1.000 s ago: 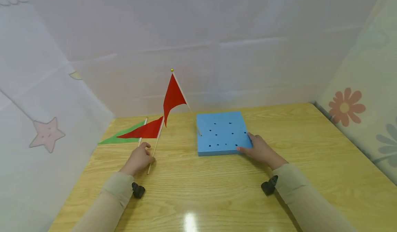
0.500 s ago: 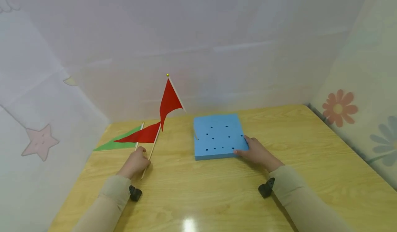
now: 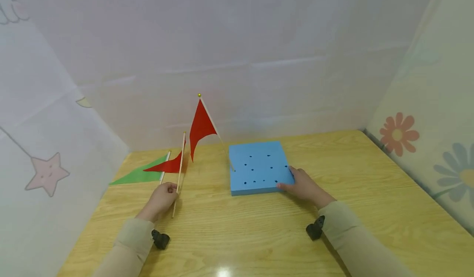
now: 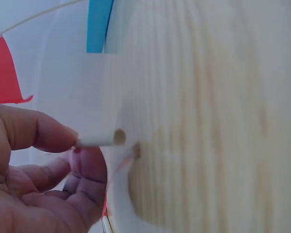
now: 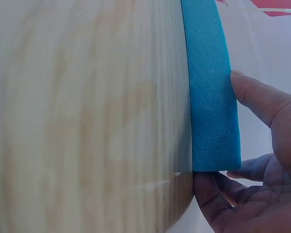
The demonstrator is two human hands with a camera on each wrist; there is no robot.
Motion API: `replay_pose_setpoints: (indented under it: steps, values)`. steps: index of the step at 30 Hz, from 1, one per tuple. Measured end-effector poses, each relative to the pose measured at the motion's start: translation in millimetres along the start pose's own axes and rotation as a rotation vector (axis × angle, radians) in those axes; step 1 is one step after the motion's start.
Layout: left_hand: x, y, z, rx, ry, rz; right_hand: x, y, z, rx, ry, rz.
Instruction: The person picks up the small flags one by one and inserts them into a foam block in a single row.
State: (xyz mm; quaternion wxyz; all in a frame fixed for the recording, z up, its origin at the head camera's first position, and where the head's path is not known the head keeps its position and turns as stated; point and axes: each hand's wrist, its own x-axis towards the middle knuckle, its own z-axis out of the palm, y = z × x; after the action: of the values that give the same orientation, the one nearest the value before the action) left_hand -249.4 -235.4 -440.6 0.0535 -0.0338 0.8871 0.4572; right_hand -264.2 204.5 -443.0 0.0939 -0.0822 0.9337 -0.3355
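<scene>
Over the wooden tabletop [image 3: 222,240], I see my left grip [image 3: 160,198] pinch a red flag [image 3: 172,165] by its tilted stick [image 3: 180,174], left of the blue board [image 3: 261,162] my right grip [image 3: 304,188] holds.

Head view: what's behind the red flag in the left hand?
A green flag lies on the table, its tip and the top of its stick showing past the red flag, which covers a middle part. The stick's lower end is hidden near the left hand.
</scene>
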Motion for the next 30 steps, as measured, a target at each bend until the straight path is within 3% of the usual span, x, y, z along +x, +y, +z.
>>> replay_pose_setpoints:
  steps: [11, 23, 30]
  values:
    - [1.8, 12.5, 10.5, -0.207, 0.053, 0.048, 1, -2, -1.9, -0.013, 0.009, -0.003]
    - [-0.1, 27.3, 16.2, -0.238, 0.137, 0.194, 2, -3, -3.6, -0.004, 0.011, 0.003]
    - [-2.0, 39.7, 24.3, -0.276, 0.189, 0.23, 1, -3, -2.3, -0.009, 0.016, -0.005]
